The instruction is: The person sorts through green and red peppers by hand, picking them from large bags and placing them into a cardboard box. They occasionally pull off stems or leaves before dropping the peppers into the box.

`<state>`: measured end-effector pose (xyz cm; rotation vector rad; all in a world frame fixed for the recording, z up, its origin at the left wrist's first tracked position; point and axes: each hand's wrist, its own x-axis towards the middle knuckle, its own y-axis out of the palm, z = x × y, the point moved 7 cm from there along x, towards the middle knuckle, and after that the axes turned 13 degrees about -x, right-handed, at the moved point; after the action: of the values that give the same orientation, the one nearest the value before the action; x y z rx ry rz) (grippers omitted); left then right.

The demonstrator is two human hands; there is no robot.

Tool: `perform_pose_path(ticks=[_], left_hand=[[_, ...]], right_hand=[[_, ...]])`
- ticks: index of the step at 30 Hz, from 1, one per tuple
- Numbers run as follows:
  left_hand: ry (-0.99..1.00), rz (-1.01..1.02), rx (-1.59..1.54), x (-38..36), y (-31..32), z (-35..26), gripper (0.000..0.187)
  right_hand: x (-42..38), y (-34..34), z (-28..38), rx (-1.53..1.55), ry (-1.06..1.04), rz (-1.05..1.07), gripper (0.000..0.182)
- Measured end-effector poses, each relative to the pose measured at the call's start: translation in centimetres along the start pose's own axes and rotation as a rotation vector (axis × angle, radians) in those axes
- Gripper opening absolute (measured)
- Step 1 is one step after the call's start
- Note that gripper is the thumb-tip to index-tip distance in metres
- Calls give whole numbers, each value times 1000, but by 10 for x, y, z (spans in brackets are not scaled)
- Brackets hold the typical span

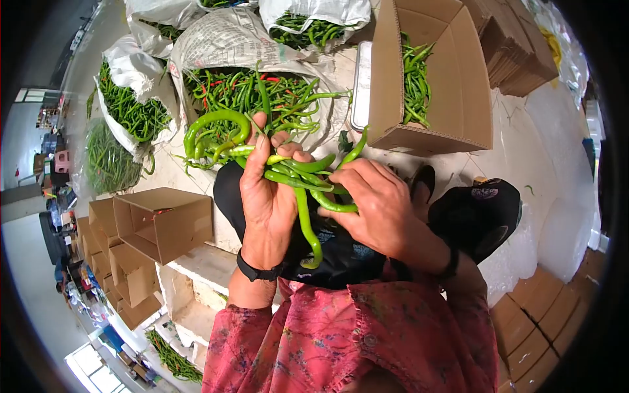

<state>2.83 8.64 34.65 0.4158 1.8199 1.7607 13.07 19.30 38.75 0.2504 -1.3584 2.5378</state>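
Peppers point(298, 181) mid-frame: left hand point(263, 200) grips them, right hand point(379, 206) pinches ends; bunching, seemingly; next move wants steady hold.

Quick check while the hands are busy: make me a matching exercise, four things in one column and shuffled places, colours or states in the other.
Things
1. left hand
2. shirt
3. big woven sack
4. open box at upper right

Descriptions
A. mouth shows green peppers with some red ones
B. holds a bunch of long green peppers
C. peppers inside toward its left side
D. red and patterned

Pairs: 1-B, 2-D, 3-A, 4-C
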Motion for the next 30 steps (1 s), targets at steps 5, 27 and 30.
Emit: perform_pose_path(ticks=[5, 27, 30], left_hand=[[20, -72, 10, -1, -15, -7, 35], [-105, 38, -3, 11, -27, -11, 34], [-115, -18, -26, 7, -31, -6, 35]], right_hand=[[-4, 19, -4, 150, -25, 58, 24], [-14, -2, -88, 1538, 511, 221, 52], [-12, -6, -116, 1578, 468, 178, 55]])
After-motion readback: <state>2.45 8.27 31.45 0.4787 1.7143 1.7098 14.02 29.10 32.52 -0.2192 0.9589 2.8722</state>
